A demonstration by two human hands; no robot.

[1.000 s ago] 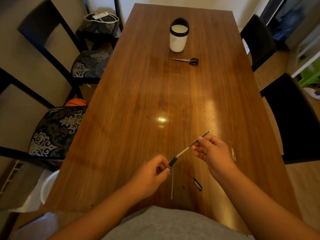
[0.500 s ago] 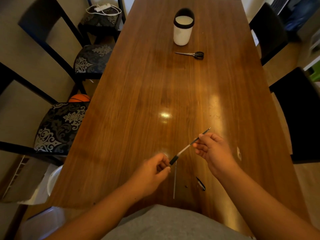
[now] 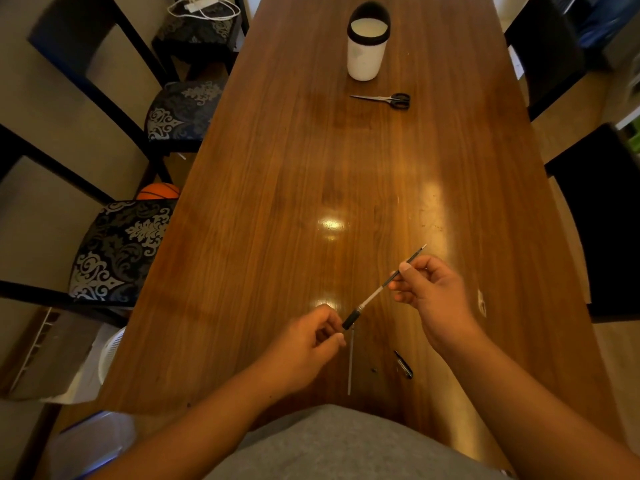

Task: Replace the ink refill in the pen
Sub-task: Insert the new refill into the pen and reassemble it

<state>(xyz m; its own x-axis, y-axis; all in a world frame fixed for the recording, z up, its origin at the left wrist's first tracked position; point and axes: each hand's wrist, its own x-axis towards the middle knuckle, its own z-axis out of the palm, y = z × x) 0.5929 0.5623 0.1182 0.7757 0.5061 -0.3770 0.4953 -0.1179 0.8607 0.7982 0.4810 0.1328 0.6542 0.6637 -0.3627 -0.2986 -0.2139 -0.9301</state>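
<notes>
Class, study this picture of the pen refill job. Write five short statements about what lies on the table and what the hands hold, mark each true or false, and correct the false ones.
1. The right hand pinches the thin refill near its tip end. True.
2. The left hand holds the scissors. False: it holds the black pen barrel; the scissors lie far up the table, untouched.
3. A second thin rod lies on the table below the barrel. True.
4. The white cup is lying on its side. False: it stands upright.
5. A small dark pen part lies on the table near the right forearm. True.
</notes>
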